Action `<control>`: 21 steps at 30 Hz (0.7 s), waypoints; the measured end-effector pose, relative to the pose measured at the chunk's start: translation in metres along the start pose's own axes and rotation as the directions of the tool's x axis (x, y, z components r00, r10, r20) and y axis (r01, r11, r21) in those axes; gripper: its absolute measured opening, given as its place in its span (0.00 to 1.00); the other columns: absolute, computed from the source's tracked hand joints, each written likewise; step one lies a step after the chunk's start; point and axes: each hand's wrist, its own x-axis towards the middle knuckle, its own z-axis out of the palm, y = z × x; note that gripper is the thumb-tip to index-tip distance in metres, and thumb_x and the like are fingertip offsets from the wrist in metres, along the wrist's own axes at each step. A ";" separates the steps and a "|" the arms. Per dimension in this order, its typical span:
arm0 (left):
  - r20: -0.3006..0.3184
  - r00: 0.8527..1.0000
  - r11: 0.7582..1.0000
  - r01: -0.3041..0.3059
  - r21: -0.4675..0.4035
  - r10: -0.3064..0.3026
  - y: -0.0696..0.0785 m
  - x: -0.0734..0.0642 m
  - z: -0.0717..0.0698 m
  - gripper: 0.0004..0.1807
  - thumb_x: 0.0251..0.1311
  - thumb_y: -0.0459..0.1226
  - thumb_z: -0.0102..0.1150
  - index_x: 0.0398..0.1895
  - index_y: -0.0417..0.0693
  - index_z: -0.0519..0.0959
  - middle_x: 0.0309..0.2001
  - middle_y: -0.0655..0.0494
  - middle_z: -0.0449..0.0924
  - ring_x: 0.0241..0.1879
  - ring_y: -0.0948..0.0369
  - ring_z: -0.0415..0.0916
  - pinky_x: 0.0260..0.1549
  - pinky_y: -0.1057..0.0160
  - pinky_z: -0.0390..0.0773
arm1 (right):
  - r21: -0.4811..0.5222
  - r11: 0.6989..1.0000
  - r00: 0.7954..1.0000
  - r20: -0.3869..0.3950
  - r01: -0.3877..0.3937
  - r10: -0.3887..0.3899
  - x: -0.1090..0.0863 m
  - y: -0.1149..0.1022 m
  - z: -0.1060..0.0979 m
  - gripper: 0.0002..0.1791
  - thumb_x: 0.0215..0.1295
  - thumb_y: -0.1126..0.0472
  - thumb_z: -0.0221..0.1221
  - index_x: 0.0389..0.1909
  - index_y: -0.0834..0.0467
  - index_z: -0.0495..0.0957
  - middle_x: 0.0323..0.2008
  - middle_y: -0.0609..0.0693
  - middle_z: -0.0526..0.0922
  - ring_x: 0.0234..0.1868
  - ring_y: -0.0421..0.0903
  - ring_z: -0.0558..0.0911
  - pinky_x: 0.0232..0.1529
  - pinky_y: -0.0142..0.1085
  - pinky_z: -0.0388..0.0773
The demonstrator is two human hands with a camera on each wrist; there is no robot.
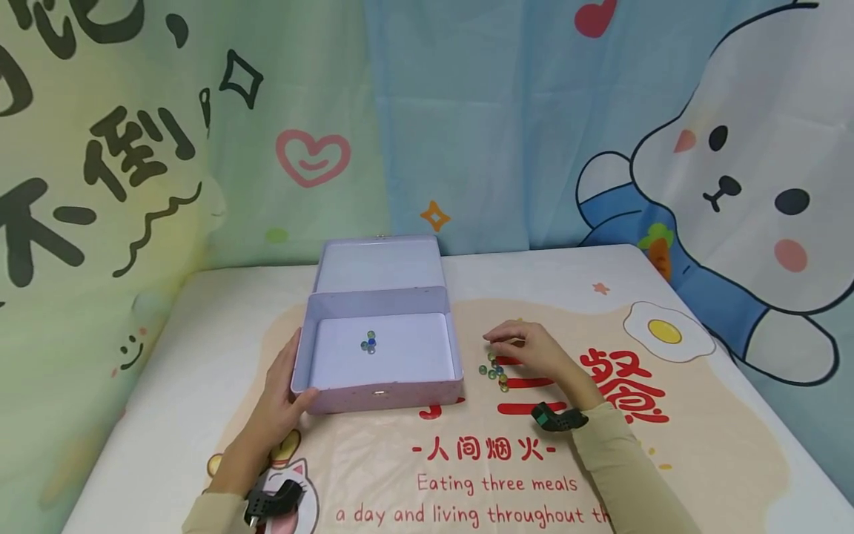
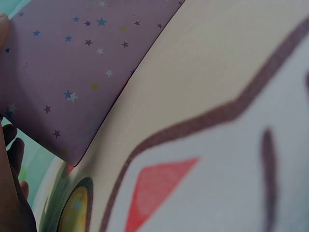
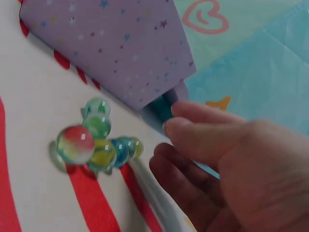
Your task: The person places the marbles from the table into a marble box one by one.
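And over to the right hand (image 1: 534, 356), poised at the far end of the loose marbles (image 1: 492, 374) on the cloth (image 1: 373, 441); its fingers are loosely bent, thumb and forefinger close together, the rest hanging slack; no marble shows in its grasp, and the right wrist view gives a gap between fingers and glass; a reddish one (image 3: 76, 145) sits at one end of that little cluster, green, yellow and blue ones bunched up beside it; to the left stands the box (image 1: 414, 398), its lid (image 1: 380, 265) folded back, and inside, a small group, a blue one (image 1: 371, 343) among them, rests near the middle of the floor; the left hand (image 1: 280, 389) has the near left corner, thumb at the front, fingers along the side, a steady-looking hold; so the step in hand looks like picking up marbles from the cloth, with some in the box and several more outside; the next move, I judge, calls for the right fingertips to dip, part slightly and pinch one cleanly without nudging its neighbours into a roll, while the left keeps the box firm.
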 end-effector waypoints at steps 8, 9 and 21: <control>-0.008 1.000 1.000 -0.006 0.003 0.006 0.000 -0.003 -0.002 0.48 0.58 0.49 0.56 0.76 0.53 0.40 0.75 0.44 0.44 0.74 0.47 0.43 0.64 0.34 0.44 | 0.017 0.996 0.991 0.091 0.093 -0.094 0.001 0.007 0.003 0.13 0.64 0.67 0.58 0.48 0.55 0.83 0.48 0.50 0.83 0.50 0.47 0.80 0.51 0.27 0.76; -0.007 1.000 1.000 -0.004 0.004 0.004 0.000 -0.003 -0.002 0.48 0.58 0.49 0.56 0.76 0.53 0.40 0.75 0.44 0.44 0.74 0.47 0.43 0.64 0.34 0.44 | 0.012 0.995 0.990 0.100 0.101 -0.102 0.001 0.007 0.003 0.14 0.64 0.68 0.57 0.48 0.56 0.82 0.48 0.50 0.83 0.50 0.48 0.80 0.51 0.27 0.76; -0.007 0.999 0.999 0.051 0.011 -0.051 0.002 -0.005 0.001 0.49 0.58 0.52 0.56 0.76 0.53 0.40 0.76 0.47 0.44 0.72 0.41 0.43 0.62 0.30 0.43 | -0.094 0.985 0.975 0.186 0.142 -0.123 0.000 0.010 0.003 0.16 0.64 0.69 0.56 0.48 0.52 0.83 0.49 0.45 0.82 0.51 0.44 0.78 0.53 0.30 0.76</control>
